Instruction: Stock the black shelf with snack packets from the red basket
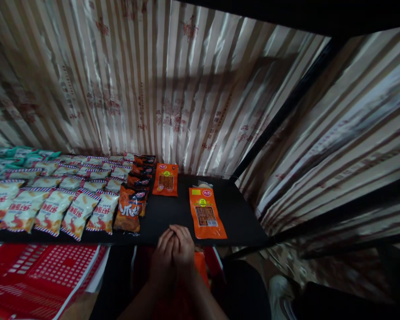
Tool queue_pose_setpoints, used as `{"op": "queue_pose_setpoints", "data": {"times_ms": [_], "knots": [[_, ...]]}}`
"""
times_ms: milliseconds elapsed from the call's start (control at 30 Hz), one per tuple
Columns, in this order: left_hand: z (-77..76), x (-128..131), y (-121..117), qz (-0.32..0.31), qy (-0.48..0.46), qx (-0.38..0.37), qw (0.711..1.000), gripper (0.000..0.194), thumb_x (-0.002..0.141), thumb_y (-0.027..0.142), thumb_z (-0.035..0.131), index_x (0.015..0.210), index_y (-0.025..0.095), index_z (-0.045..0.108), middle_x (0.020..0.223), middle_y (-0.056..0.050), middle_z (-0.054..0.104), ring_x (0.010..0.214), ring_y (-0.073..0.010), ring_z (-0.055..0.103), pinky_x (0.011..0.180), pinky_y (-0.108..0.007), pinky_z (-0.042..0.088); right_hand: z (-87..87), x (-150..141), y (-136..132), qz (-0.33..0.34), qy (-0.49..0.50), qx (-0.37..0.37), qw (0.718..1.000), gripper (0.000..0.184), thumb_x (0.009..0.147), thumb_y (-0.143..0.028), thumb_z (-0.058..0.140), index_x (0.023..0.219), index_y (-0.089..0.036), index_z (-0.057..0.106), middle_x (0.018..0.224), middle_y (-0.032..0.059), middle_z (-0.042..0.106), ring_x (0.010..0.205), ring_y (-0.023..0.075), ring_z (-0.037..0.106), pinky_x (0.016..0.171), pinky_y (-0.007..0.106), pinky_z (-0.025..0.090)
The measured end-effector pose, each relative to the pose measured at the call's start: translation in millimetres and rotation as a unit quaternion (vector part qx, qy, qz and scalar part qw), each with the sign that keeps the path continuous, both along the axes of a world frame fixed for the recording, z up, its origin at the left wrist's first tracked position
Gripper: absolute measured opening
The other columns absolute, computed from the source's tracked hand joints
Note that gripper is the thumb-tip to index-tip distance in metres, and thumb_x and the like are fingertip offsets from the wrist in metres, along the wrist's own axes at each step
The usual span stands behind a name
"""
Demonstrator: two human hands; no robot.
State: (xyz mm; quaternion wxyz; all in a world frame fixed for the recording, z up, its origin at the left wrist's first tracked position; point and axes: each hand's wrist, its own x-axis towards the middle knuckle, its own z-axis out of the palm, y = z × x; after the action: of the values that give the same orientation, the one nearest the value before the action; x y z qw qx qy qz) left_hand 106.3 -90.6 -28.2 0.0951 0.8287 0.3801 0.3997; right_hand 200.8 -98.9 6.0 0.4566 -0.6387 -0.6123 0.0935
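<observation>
My left hand and my right hand are pressed together at the front edge of the black shelf. Both have closed fingers; whether anything is between them is hidden. Beyond them on the shelf lie two flat orange snack packets: a nearer one to the right and a farther one toward the back. Another orange packet shows partly under my right wrist, over a red basket. A dark orange snack bag heads a row left of my hands.
Rows of pale snack bags fill the shelf's left side, with green bags behind. A red basket stands below left. A small clear packet lies behind the nearer orange one. Dark posts and striped sheeting enclose the shelf.
</observation>
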Motion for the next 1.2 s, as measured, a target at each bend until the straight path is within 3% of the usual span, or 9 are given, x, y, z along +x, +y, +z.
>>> {"op": "queue_pose_setpoints", "data": {"times_ms": [100,200,300,400,567,733,900,1033,1200], "knots": [[-21.4,-11.5,-29.0,0.000,0.016,-0.014,1.000,0.035,0.083,0.018,0.037,0.112,0.012,0.055,0.112,-0.013,0.060,0.109,-0.0194,0.053,0.092,-0.034,0.047,-15.4,0.2,-29.6,0.026,-0.028,-0.044,0.998,0.036,0.081,-0.013,0.034,0.097,-0.021,0.066,0.093,0.0061,0.067,0.091,0.0168,0.059,0.084,0.032,0.046],[-59.1,-21.2,-55.5,-0.012,0.094,-0.058,0.994,0.039,0.081,0.015,0.039,0.117,0.015,0.053,0.115,-0.011,0.060,0.108,-0.0199,0.055,0.090,-0.035,0.048,-33.5,4.0,-50.1,0.037,-0.069,-0.177,0.981,0.037,0.081,-0.011,0.033,0.094,-0.021,0.067,0.093,0.0069,0.068,0.092,0.0181,0.060,0.084,0.031,0.046],[-95.7,-26.4,-78.6,0.022,0.181,-0.131,0.975,0.046,0.076,0.010,0.040,0.120,0.016,0.051,0.127,-0.012,0.052,0.120,-0.0262,0.045,0.095,-0.045,0.043,-48.7,10.0,-61.5,-0.010,-0.119,-0.287,0.950,0.040,0.079,-0.009,0.034,0.105,-0.015,0.064,0.105,0.0102,0.065,0.104,0.0206,0.055,0.092,0.031,0.040],[-111.6,-28.0,-94.0,0.062,0.232,-0.214,0.947,0.055,0.073,0.010,0.045,0.127,0.008,0.044,0.138,-0.018,0.035,0.128,-0.0331,0.030,0.100,-0.052,0.034,-56.0,14.0,-67.4,-0.022,-0.159,-0.351,0.922,0.043,0.077,-0.011,0.038,0.116,-0.009,0.057,0.118,0.0122,0.058,0.115,0.0223,0.047,0.100,0.030,0.033],[-100.5,-31.7,-98.4,0.036,0.261,-0.288,0.921,0.065,0.071,0.005,0.042,0.135,0.015,0.033,0.142,-0.015,0.025,0.131,-0.0322,0.022,0.101,-0.051,0.032,-60.7,8.5,-66.3,-0.009,-0.197,-0.390,0.899,0.047,0.080,-0.020,0.041,0.124,-0.012,0.050,0.127,0.0098,0.052,0.122,0.0241,0.039,0.104,0.031,0.026],[-91.1,-36.1,-97.2,0.038,0.275,-0.305,0.911,0.063,0.074,-0.001,0.030,0.135,0.016,0.033,0.143,-0.014,0.026,0.132,-0.0279,0.023,0.101,-0.045,0.034,-67.9,0.6,-49.0,0.023,-0.216,-0.420,0.881,0.058,0.078,-0.022,0.046,0.135,-0.016,0.036,0.144,0.0082,0.030,0.134,0.0261,0.018,0.106,0.038,0.020],[-85.1,-39.0,-96.8,0.019,0.273,-0.330,0.903,0.062,0.074,0.002,0.034,0.134,0.015,0.035,0.143,-0.014,0.028,0.132,-0.0273,0.024,0.104,-0.044,0.030,-66.2,-4.3,-38.2,0.062,-0.230,-0.456,0.857,0.055,0.076,-0.023,0.050,0.130,-0.015,0.042,0.142,0.0130,0.033,0.133,0.0278,0.021,0.104,0.042,0.022],[-78.9,-41.2,-96.2,0.018,0.256,-0.353,0.900,0.060,0.075,0.004,0.034,0.134,0.017,0.036,0.143,-0.012,0.030,0.131,-0.0256,0.027,0.103,-0.043,0.032,-67.7,-10.3,-46.0,0.059,-0.233,-0.423,0.874,0.042,0.079,-0.013,0.041,0.119,-0.018,0.053,0.141,0.0092,0.035,0.131,0.0237,0.024,0.103,0.039,0.026],[-69.3,-42.8,-96.7,0.012,0.235,-0.388,0.891,0.058,0.075,0.007,0.035,0.132,0.016,0.039,0.143,-0.012,0.031,0.130,-0.0227,0.030,0.104,-0.037,0.030,-63.6,-16.8,-54.3,0.017,-0.249,-0.384,0.889,0.033,0.081,-0.015,0.039,0.107,-0.017,0.060,0.134,0.0106,0.044,0.125,0.0252,0.035,0.099,0.034,0.031]]}}
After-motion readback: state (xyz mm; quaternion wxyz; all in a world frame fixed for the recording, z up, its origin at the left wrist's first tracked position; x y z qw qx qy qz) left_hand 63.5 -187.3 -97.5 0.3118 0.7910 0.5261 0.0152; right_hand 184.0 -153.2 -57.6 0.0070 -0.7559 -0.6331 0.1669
